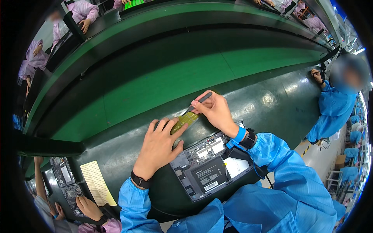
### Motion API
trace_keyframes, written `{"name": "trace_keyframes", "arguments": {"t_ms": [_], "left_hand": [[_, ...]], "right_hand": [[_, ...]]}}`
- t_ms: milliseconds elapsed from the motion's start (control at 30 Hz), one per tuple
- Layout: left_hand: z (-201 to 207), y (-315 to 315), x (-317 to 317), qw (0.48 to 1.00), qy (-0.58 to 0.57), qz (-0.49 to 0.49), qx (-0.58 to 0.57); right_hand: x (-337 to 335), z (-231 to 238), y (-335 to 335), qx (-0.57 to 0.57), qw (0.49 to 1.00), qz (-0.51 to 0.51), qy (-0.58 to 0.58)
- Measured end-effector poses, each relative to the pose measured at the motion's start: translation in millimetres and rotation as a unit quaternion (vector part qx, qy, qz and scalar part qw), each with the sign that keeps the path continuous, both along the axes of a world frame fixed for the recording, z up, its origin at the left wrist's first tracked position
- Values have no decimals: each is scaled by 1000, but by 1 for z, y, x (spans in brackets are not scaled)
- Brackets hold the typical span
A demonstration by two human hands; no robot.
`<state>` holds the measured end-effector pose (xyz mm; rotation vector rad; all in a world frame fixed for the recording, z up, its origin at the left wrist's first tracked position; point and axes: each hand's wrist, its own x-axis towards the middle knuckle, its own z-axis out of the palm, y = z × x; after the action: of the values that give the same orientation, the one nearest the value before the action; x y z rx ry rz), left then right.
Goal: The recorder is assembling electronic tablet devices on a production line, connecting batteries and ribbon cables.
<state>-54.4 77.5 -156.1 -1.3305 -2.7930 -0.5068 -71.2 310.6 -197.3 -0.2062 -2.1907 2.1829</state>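
Opened laptop (208, 167), its bottom cover off and its dark battery and circuit boards exposed, lies at lower centre of the frame on the dark green workbench (272, 105). Along the laptop's upper left edge sits a yellowish translucent strip (184, 121). Left hand (158, 147) lies flat and unclenched, fingers extended, its fingertips pressing on the lower end of the strip. Right hand (215, 110), just above the laptop, pinches a slim dark tool (198, 101) like a pen; the tool's tip meets the upper end of the strip. Both wrists carry dark bands (the right one also a blue strap), and both arms wear blue sleeves (279, 174).

At upper centre a green conveyor belt (167, 81) curves across the frame. At lower left lie a perforated pale yellow sheet (97, 182) and two more opened devices (66, 180), with another person's hand (88, 207) beside them. At right stands a person in a blue smock (332, 110); at upper left are people in pink smocks (83, 11).
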Motion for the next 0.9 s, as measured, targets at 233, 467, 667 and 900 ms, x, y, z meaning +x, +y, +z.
{"name": "trace_keyframes", "arguments": {"t_ms": [233, 467, 667, 900], "left_hand": [[3, 1, 0, 1000, -5, -1, 12], [1, -1, 0, 1000, -5, 4, 19], [2, -2, -1, 1000, -11, 5, 22], [6, -1, 2, 1000, -21, 12, 12]], "right_hand": [[1, 5, -4, 25, 999, 15, 17], [6, 17, -11, 91, 994, 23, 50], [13, 26, -18, 103, 992, 43, 57], [12, 28, -7, 50, 996, -1, 68]]}}
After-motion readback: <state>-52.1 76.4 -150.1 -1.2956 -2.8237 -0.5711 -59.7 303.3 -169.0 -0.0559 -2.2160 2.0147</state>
